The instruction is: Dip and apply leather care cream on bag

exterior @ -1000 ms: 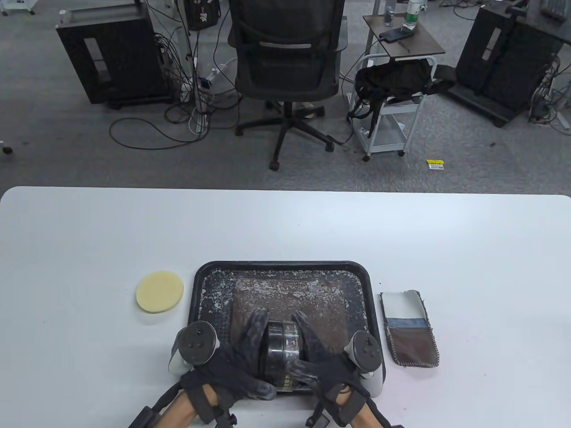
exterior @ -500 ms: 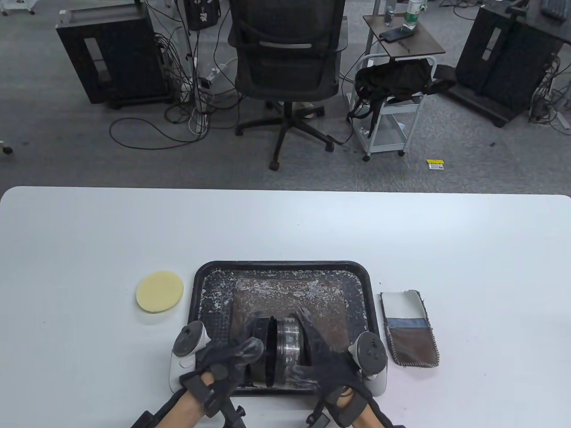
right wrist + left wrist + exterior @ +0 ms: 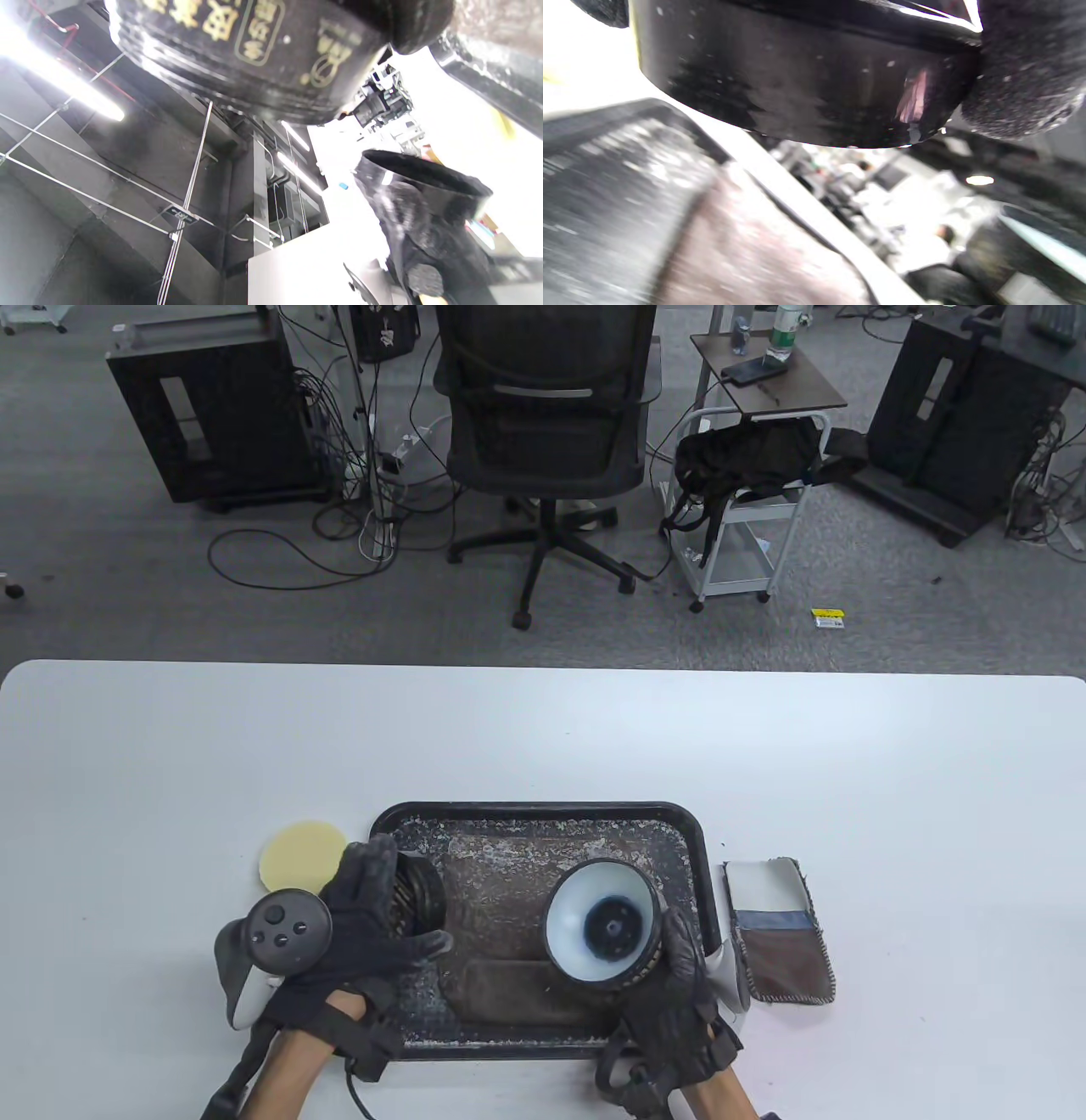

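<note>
My right hand (image 3: 670, 959) grips the open black cream jar (image 3: 602, 925) above the tray's right half, its mouth tilted up and white cream showing inside. In the right wrist view the jar (image 3: 254, 55) shows gold lettering. My left hand (image 3: 407, 895) holds the black lid (image 3: 420, 891) over the tray's left edge; the lid (image 3: 806, 84) fills the top of the left wrist view. A brown leather piece (image 3: 551, 882) lies flat in the black tray (image 3: 543, 813). A round yellow sponge (image 3: 293, 853) lies on the table just left of the tray, partly behind my left hand.
A small pouch (image 3: 776, 929) of white, blue and brown leather lies right of the tray. White flecks cover the tray floor. The white table (image 3: 543, 729) stretches far and wide beyond the tray. An office chair (image 3: 543, 432) stands past its far edge.
Both hands held the shut jar on its side over the tray. The lid has come off: my left hand carried it left, my right hand moved the jar right and turned its mouth up.
</note>
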`<state>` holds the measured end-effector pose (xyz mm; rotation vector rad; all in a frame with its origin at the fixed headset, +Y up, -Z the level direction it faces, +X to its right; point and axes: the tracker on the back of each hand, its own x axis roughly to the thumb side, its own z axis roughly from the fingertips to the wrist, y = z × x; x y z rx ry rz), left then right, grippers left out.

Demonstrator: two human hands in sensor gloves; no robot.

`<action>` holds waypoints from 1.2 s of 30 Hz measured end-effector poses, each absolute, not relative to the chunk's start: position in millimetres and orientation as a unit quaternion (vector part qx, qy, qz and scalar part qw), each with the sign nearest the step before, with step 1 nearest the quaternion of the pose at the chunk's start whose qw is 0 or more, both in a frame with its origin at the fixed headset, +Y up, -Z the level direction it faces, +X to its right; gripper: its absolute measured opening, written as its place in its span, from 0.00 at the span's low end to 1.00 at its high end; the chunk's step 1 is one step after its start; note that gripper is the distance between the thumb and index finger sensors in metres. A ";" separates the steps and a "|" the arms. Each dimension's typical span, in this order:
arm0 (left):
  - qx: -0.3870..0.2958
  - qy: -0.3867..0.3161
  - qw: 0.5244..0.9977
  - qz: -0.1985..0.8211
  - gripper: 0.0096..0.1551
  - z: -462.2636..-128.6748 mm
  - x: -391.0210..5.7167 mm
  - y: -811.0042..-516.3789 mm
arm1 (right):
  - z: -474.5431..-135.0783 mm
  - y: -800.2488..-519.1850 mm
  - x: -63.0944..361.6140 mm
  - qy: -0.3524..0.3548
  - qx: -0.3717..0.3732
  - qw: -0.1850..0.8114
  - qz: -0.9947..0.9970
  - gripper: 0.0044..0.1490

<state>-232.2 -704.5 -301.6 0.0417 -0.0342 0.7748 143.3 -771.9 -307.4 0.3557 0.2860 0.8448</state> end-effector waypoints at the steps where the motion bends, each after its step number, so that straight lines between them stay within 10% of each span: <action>1: 0.014 0.013 0.938 0.345 0.68 -302.3 -240.4 -704.0 | -308.0 -771.5 146.3 0.129 0.165 0.888 0.410 0.55; 15: -0.142 0.310 0.929 0.141 0.68 -312.4 -337.3 -749.6 | -312.8 -772.5 178.0 0.057 0.109 0.904 0.410 0.66; 36: -0.187 0.347 0.892 0.221 0.66 -313.9 -370.9 -792.6 | -316.4 -771.7 195.2 0.026 0.088 0.880 0.466 0.70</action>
